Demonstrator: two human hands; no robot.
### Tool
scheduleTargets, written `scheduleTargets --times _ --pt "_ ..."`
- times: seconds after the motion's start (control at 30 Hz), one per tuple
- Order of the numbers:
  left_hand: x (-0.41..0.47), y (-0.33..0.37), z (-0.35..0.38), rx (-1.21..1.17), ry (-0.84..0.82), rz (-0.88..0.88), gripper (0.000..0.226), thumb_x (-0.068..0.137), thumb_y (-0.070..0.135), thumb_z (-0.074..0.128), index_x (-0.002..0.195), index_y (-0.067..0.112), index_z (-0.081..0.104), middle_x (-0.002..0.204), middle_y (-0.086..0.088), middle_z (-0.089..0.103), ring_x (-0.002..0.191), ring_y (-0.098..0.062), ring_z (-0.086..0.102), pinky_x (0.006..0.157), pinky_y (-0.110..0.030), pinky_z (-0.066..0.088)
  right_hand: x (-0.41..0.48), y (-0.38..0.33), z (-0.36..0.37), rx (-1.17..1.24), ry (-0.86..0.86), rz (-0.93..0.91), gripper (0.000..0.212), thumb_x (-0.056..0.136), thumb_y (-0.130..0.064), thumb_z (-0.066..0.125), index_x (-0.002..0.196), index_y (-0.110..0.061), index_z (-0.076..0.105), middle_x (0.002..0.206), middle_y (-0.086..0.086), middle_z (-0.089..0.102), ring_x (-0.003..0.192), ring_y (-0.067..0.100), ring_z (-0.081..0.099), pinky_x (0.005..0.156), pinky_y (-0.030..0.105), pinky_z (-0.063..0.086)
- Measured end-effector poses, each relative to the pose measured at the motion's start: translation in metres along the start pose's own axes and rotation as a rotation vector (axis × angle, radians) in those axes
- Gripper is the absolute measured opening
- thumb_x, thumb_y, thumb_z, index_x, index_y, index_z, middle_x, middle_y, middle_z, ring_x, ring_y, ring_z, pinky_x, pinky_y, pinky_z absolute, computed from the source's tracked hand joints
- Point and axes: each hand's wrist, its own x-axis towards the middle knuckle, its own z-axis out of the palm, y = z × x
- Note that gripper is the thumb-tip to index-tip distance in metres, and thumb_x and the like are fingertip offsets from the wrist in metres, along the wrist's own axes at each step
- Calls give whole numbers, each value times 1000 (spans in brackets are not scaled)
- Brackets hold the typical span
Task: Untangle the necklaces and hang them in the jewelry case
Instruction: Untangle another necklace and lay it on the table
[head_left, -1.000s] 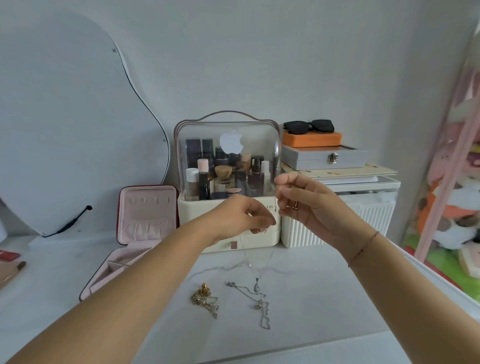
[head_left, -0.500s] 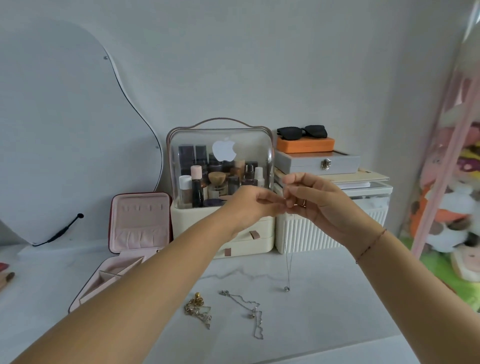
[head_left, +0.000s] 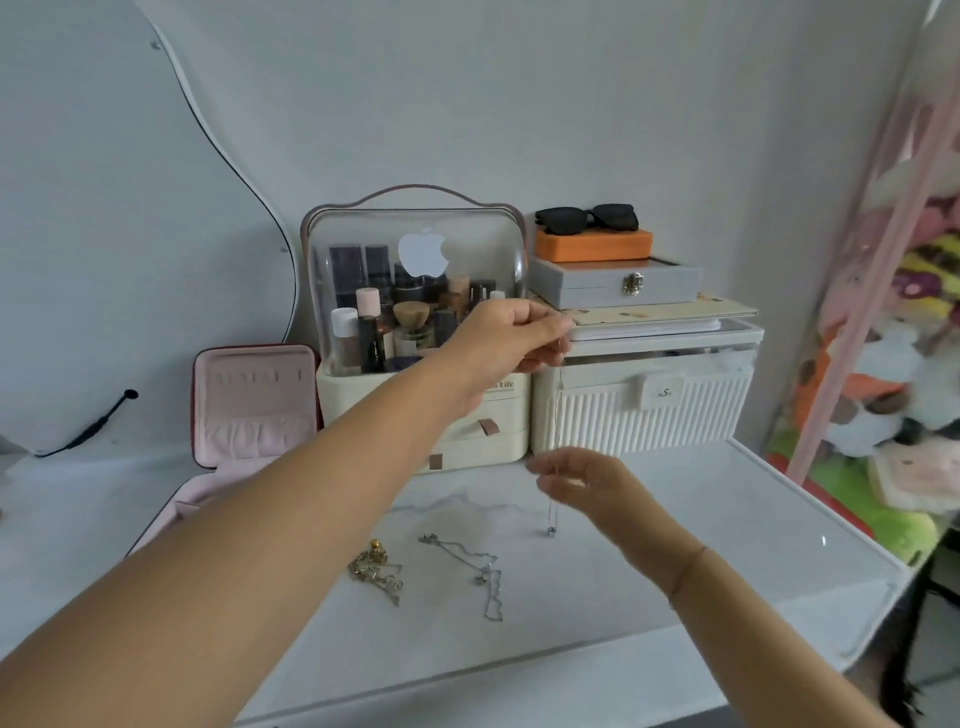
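White worktop (head_left: 675, 519), pink jewelry case (head_left: 254, 400) open at left. Your left hand (head_left: 506, 343) pinches the silver necklace (head_left: 558, 415) high. Your right hand (head_left: 582, 480), lowered from beside it, loosely steadies the freed chain, ready for hanging.

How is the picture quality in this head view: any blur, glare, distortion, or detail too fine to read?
Head view: soft, even daylight with faint shadows on the table; wide-angle bending curves the mirror edge and table corner; the right hand is slightly motion-blurred; the thin chain hanging from the left hand almost vanishes against the white ribbed box; glare patches on the clear cosmetics case.
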Motion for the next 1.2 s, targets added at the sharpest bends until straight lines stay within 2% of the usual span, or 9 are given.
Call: scheduleTargets --times 0.2,0.33,0.47,0.63,0.73,0.8,1.03,1.1,1.2 --pt "2 -7 -12 -1 159 49 8 92 11 61 85 13 65 73 0 66 66 -9 61 69 -17 54 -32 33 26 -168 63 54 27 91 -3 58 81 -24 70 67 -19 67 63 -3 58 65 8 43" --pt "1 -22 -25 19 272 56 4 92 7 61 90 7 65 76 -4 65 66 -11 59 65 -13 52 -53 39 32 -202 188 41 27 90 -4 59 82 -27 71 73 -10 69 69 -3 60 66 10 43" --pt "-8 -54 -29 116 322 -10 7 91 10 62 91 9 68 79 -6 69 67 -10 61 61 -12 51 -72 52 36 -396 330 -42 19 91 -13 63 89 -27 75 74 -12 64 83 -1 59 66 13 43" --pt "-20 -99 -17 133 379 -81 7 90 9 63 86 12 68 71 4 66 53 3 56 53 -7 43 -84 63 42 -592 447 -151 16 85 -6 71 87 -20 76 67 -15 50 62 6 53 53 10 36" --pt "-26 -122 -11 180 412 -107 10 89 12 65 81 19 67 70 12 66 63 -2 56 58 -10 44 -83 63 43 -605 451 -130 18 83 -4 72 93 -18 76 70 -18 47 60 2 51 55 11 35" --pt "-27 -136 -10 210 432 -125 8 88 16 67 81 20 68 77 7 68 69 -6 57 63 -14 44 -83 61 44 -588 455 -110 23 82 -3 72 99 -17 75 70 -21 46 60 2 51 56 11 35" --pt "-25 -158 -7 183 386 -176 13 89 10 62 82 20 68 78 3 71 65 -8 59 66 -21 48 -83 61 41 -488 449 -33 18 85 -8 70 100 -18 71 79 -12 52 74 9 56 62 10 40" --pt "-26 -162 -8 201 358 -194 14 90 10 59 88 22 68 84 4 72 74 -10 63 71 -23 51 -83 61 40 -447 456 -32 18 84 -8 71 100 -17 69 82 -11 52 83 4 54 65 8 41" --pt "-30 -165 -13 327 237 -182 16 93 16 57 103 19 69 98 7 70 89 -8 63 74 -14 45 -88 62 40 -397 490 -66 23 83 -5 73 95 -24 65 89 -11 53 81 6 55 65 8 42"
